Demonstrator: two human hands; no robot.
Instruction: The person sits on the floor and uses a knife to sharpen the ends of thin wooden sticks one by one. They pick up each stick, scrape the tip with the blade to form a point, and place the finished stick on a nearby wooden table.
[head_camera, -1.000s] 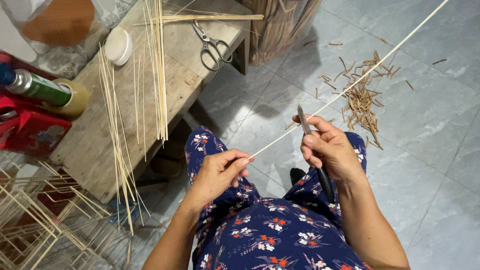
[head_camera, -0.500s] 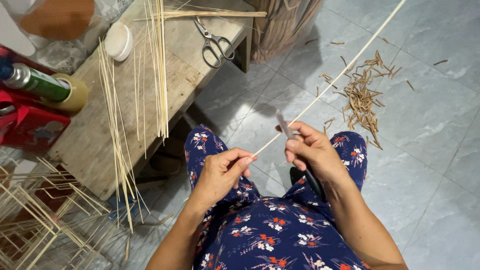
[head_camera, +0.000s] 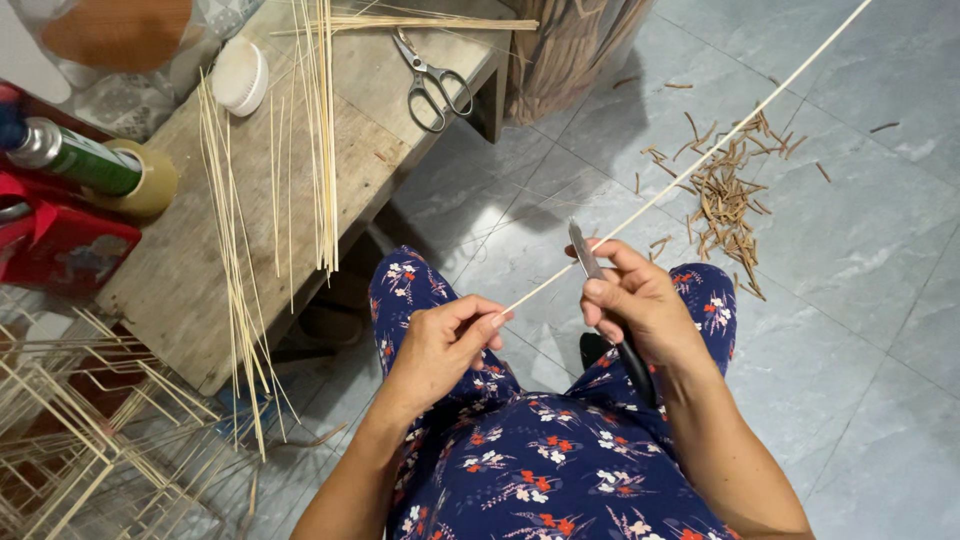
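One view only, the head camera, so I read everything from it. Over the last second the right hand (head_camera: 640, 300) has drawn back along the strip toward the body, and its knife (head_camera: 585, 252) now sits closer to the left hand (head_camera: 440, 345) than it did; I judge a shaving stroke is ending or resetting. The left hand's grip is closed, thumb and forefinger pinching the near end of the thin pale strip (head_camera: 700, 165). The right hand's grip is wrapped shut around the dark knife handle, blade up against the strip. That strip runs over the lap, its long axis diagonal, pointing up and right out of frame above the tiled floor (head_camera: 860, 260), passing a heap of brown shavings (head_camera: 725, 195). More pale sticks (head_camera: 320, 130) and scissors (head_camera: 435, 80) lie on the bench (head_camera: 180, 280).
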